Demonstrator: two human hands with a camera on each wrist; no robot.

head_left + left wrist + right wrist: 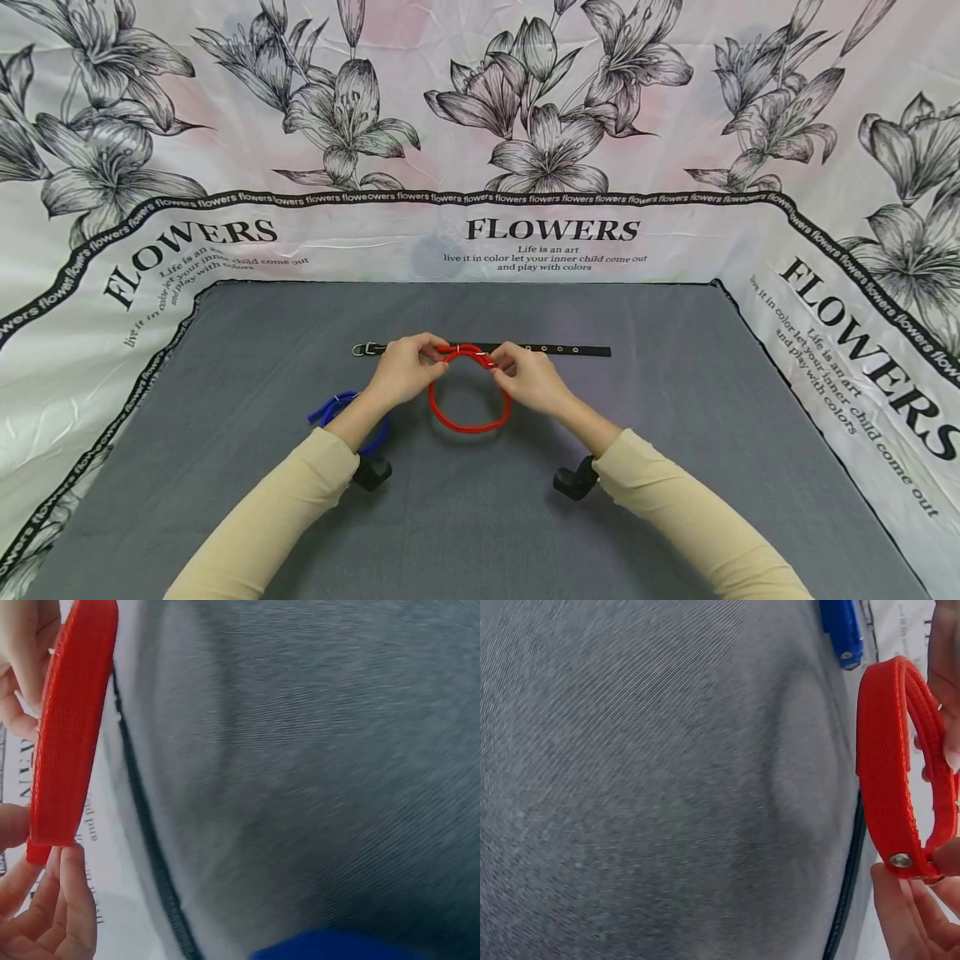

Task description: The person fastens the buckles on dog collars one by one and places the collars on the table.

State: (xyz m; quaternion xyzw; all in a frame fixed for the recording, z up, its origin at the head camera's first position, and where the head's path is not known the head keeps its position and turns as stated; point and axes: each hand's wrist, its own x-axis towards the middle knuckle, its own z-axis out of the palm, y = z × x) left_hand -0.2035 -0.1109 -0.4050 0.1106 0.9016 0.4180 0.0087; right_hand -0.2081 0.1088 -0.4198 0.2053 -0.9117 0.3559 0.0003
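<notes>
Both hands pinch the top of the red collar at 12 o'clock, the left hand beside the right hand, so its loop hangs toward 6 o'clock over the gray mat.

This looks like a staged recording set rather than a lived-in room. A bench covered in plain grey cloth is walled in at 9, 12 and 3 o'clock by a white printed backdrop of lilies and the word "FLOWERS", which hides whatever room lies behind it.
</notes>
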